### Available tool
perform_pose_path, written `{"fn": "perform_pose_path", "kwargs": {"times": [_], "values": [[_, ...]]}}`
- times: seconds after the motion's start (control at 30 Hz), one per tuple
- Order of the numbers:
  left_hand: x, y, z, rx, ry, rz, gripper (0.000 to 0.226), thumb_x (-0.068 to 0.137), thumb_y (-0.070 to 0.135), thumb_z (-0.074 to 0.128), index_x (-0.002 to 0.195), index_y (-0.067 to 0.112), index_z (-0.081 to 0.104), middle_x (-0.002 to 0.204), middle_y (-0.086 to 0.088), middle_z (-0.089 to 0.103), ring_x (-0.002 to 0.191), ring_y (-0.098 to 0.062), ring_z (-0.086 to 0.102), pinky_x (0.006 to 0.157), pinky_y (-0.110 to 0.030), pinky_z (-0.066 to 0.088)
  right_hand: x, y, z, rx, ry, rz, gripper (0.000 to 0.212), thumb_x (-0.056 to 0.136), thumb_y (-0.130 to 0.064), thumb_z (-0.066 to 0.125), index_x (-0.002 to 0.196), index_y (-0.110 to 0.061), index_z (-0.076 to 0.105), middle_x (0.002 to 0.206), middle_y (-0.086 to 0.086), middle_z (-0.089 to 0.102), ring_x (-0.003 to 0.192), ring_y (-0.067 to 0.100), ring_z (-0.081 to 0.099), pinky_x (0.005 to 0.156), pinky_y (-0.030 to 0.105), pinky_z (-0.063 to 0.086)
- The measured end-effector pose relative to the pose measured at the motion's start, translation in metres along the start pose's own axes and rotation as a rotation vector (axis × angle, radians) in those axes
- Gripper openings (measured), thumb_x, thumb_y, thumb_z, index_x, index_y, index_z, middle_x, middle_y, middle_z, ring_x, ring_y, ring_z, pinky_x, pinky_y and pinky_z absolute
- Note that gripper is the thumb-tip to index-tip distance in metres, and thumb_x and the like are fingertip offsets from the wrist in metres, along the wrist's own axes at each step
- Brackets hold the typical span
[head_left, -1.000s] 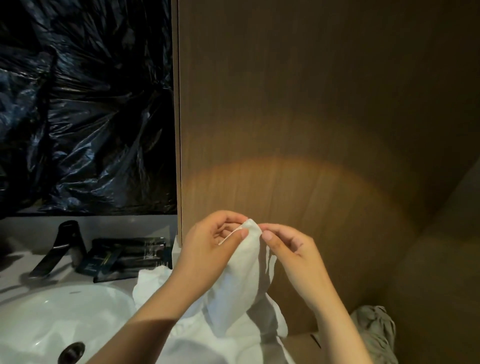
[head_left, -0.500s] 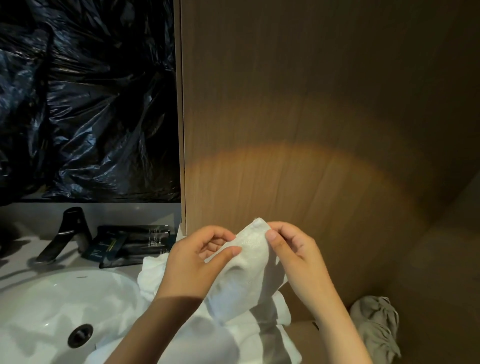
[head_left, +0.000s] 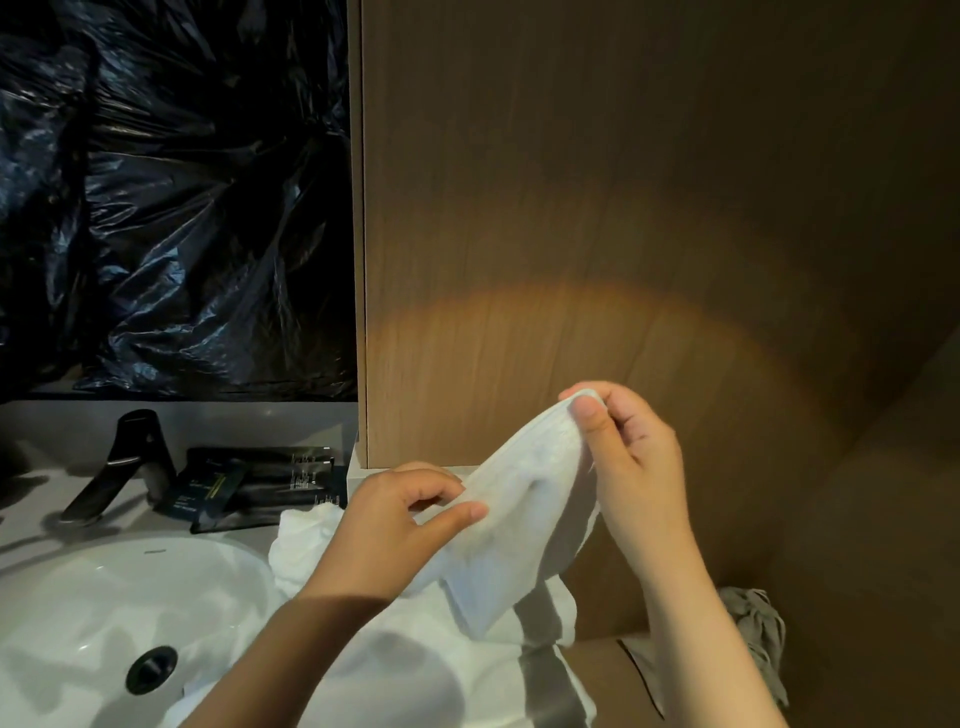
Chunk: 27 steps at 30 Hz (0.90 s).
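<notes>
Hands are what I watch on my screen, and both are on a white towel (head_left: 519, 499). I use the sink (head_left: 78, 597) as my marker. The towel is to the right of the sink. Its lower part lies in a heap on the counter, right up against the sink's right rim. Its upper part is lifted into the air, up and to the right of the sink, and held between the two hands.

The right hand (head_left: 634, 467) is farther from the sink and higher up. It pinches the top corner of the towel. Its thumb (head_left: 587, 415) presses on the front of the cloth and the other fingers are curled behind it. The left hand (head_left: 400, 525) is closer to the sink and lower. It pinches the towel's edge too, with the thumb on the front and the fingers curled at the back. The edge runs in a slanted line from the left hand up to the right hand. The two hands are near each other but do not touch.

Behind the sink stands a dark tap (head_left: 124, 462). Just right of the tap lie some black packets (head_left: 270, 478). In the bottom of the sink I see a dark round drain (head_left: 151, 669). Above the sink hangs shiny black plastic (head_left: 171, 208). A brown wood wall (head_left: 623, 208) rises to the right of the sink, behind the hands. Far to the right of the sink, low down, sits a crumpled grey cloth (head_left: 758, 629), apart from the towel.
</notes>
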<state>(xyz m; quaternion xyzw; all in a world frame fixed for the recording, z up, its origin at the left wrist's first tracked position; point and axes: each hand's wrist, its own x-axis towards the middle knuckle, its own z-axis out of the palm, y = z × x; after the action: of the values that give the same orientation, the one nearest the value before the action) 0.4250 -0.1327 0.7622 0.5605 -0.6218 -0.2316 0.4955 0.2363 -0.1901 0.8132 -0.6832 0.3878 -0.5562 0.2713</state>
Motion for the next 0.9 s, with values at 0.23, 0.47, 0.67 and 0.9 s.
{"fn": "perform_pose_path", "kwargs": {"times": [0.23, 0.47, 0.67, 0.9], "values": [[0.010, -0.010, -0.006, 0.056, 0.031, 0.063, 0.010, 0.077, 0.024, 0.079, 0.073, 0.032, 0.075, 0.086, 0.026, 0.067, 0.082, 0.003, 0.064, 0.071, -0.008, 0.047, 0.015, -0.007, -0.007, -0.032, 0.058, -0.078, 0.017, 0.099, -0.033, 0.052, 0.092, -0.036, 0.067, 0.091, -0.023, 0.067, 0.097, 0.000, 0.061, 0.075, 0.005, 0.046], [0.023, -0.003, -0.015, 0.143, 0.262, 0.214, 0.027, 0.081, 0.026, 0.075, 0.061, 0.015, 0.062, 0.059, 0.005, 0.057, 0.062, -0.015, 0.054, 0.053, -0.025, 0.042, 0.028, -0.020, -0.007, -0.037, 0.165, -0.165, 0.019, 0.099, -0.029, 0.053, 0.089, -0.041, 0.064, 0.090, -0.026, 0.066, 0.097, 0.002, 0.062, 0.077, 0.008, 0.048], [0.028, -0.011, -0.017, 0.174, 0.151, 0.241, 0.019, 0.081, 0.028, 0.075, 0.068, 0.017, 0.065, 0.066, 0.008, 0.059, 0.070, -0.013, 0.054, 0.058, -0.021, 0.043, 0.040, -0.021, -0.009, -0.063, 0.212, -0.188, 0.022, 0.100, -0.027, 0.051, 0.085, -0.038, 0.062, 0.087, -0.022, 0.064, 0.092, 0.005, 0.061, 0.077, 0.015, 0.050], [-0.002, -0.067, -0.011, 0.158, -0.005, -0.046, 0.014, 0.080, 0.041, 0.070, 0.076, 0.028, 0.075, 0.074, 0.015, 0.067, 0.075, -0.001, 0.060, 0.067, -0.024, 0.050, 0.045, -0.020, -0.018, -0.098, 0.228, -0.163, 0.020, 0.101, -0.028, 0.049, 0.088, -0.037, 0.062, 0.084, -0.024, 0.062, 0.088, -0.003, 0.060, 0.071, 0.004, 0.045]]}}
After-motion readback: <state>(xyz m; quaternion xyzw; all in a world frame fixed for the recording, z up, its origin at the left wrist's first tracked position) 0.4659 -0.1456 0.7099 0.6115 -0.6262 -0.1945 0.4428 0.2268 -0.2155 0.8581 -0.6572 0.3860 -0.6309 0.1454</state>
